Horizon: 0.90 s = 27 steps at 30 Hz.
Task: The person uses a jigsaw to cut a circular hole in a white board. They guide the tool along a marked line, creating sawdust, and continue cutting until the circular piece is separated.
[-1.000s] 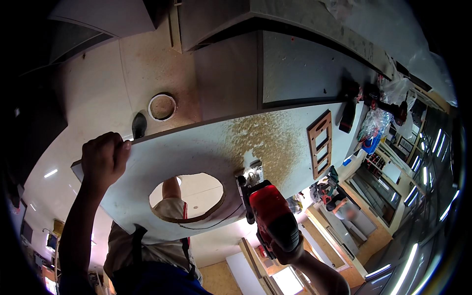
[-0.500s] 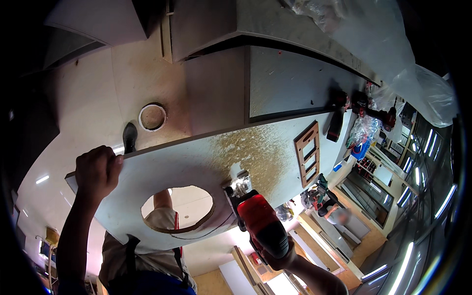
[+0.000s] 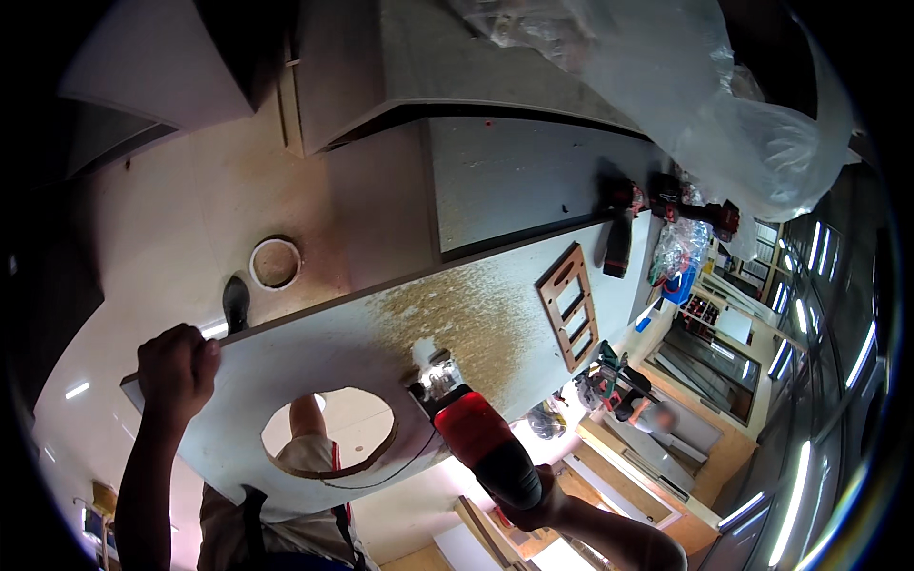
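The right hand point(image 3: 535, 504) is gripping the rear of a red-and-black jigsaw point(image 3: 486, 447), whose metal shoe point(image 3: 438, 376) is resting on the white panel point(image 3: 309, 362), near the middle of its length; the left hand point(image 3: 178, 371) is clenching the panel's far edge near its left end. For clean sawing, the shoe probably wants pressing flat, with slow, unforced feeding around the thin curved line point(image 3: 381, 483) beside the large hole's cut edge point(image 3: 357, 468), and steady left-hand pressure against chatter. Sawdust point(image 3: 466, 319) is coating the panel ahead of the shoe, so brushing it aside would likely help sighting. A brown slotted template point(image 3: 552, 306) is lying toward the panel's right end, with a black cordless tool point(image 3: 618, 246) just beyond it. Past the panel's far edge, a pale-rimmed round piece point(image 3: 254, 266) is lying on the floor point(image 3: 190, 219); beyond its right end, clear plastic sheeting point(image 3: 762, 143) is hanging in folds, and another person point(image 3: 657, 417) is showing in the lit workshop.
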### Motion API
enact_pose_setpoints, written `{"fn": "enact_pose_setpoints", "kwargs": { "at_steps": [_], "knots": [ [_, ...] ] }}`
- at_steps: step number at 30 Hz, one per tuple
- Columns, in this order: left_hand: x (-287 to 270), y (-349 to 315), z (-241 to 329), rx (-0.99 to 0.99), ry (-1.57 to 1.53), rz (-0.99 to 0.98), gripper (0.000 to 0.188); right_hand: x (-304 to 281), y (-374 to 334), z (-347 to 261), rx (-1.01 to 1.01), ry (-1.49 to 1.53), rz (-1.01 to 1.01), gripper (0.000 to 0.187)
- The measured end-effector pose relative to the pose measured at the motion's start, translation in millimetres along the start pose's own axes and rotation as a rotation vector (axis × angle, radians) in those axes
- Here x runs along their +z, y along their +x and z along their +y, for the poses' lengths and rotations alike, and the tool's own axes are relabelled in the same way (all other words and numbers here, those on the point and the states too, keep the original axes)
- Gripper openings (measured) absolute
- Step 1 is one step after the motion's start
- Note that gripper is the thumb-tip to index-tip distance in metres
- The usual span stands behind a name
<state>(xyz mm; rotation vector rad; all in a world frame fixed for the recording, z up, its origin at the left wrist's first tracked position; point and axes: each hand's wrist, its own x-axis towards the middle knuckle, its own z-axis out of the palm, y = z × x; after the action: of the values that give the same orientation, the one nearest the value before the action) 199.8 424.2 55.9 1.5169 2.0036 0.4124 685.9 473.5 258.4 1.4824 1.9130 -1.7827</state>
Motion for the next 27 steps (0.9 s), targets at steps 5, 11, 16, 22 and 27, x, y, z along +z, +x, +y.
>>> {"fn": "enact_pose_setpoints", "kwargs": {
  "at_steps": [5, 11, 16, 22, 27],
  "knots": [
    [4, -2, -2, 0.029, -0.007, 0.034, 0.027, -3, 3, -11, 0.046, -0.059, -0.006, 0.019],
    [6, -2, -4, 0.066, 0.000, 0.072, 0.026, -9, 19, -32, 0.045, -0.034, 0.047, 0.013],
    [4, -1, -4, 0.040, -0.011, 0.035, 0.027, -10, 16, -29, 0.054, -0.028, 0.030, 0.015],
    [5, 0, 1, 0.019, -0.034, 0.080, 0.029, -9, 14, -23, 0.101, 0.011, 0.027, 0.017],
    [4, 1, 3, 0.018, -0.015, 0.073, 0.029, -16, 15, -26, 0.144, -0.014, -0.036, 0.023]
  ]
}}
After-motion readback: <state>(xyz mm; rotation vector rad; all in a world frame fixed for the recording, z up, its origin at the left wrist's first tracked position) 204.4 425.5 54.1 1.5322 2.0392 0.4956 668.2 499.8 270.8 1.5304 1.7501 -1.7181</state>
